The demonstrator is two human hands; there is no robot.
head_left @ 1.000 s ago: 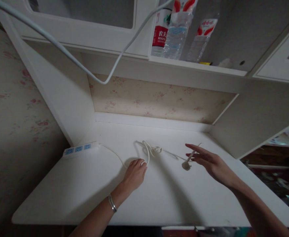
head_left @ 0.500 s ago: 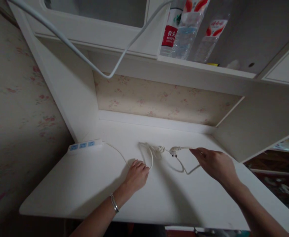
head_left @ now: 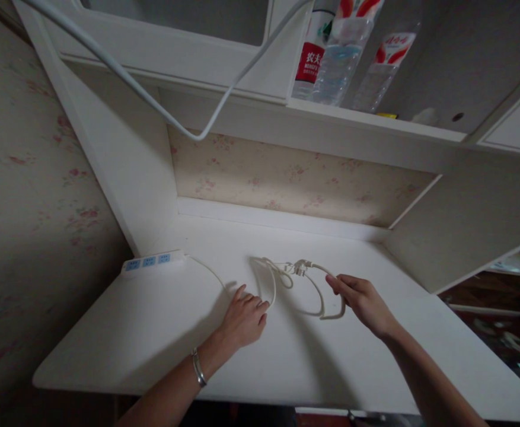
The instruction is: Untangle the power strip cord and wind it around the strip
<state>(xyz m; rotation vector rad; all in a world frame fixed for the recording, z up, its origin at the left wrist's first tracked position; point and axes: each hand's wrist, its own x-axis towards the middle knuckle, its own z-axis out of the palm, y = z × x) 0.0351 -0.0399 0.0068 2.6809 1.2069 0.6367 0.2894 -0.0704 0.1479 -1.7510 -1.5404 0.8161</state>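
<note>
A white power strip [head_left: 153, 261] with blue socket faces lies at the left of the desk. Its pale power cord [head_left: 207, 271] runs right, under my left hand [head_left: 244, 319], and comes out beyond it in loops. My left fingers are curled loosely over the cord, the index finger lifted, the palm side hidden. My right hand [head_left: 361, 299] pinches the cord between thumb and fingers a short way behind the plug [head_left: 303, 267]. That plug points left, close to the coiled part of the cord, and a loop hangs below my right hand.
The white desk [head_left: 153, 344] stands against a flowered wall. Above it a shelf [head_left: 375, 123] carries several plastic bottles [head_left: 337, 65]. A thick grey-white cable [head_left: 144, 98] dips across the upper left. Side panels [head_left: 477, 219] bound the desk.
My right hand has moved left and slightly down, bringing the plug left toward the coiled cord. The left index finger has lifted and the left fingers have loosened a little.
</note>
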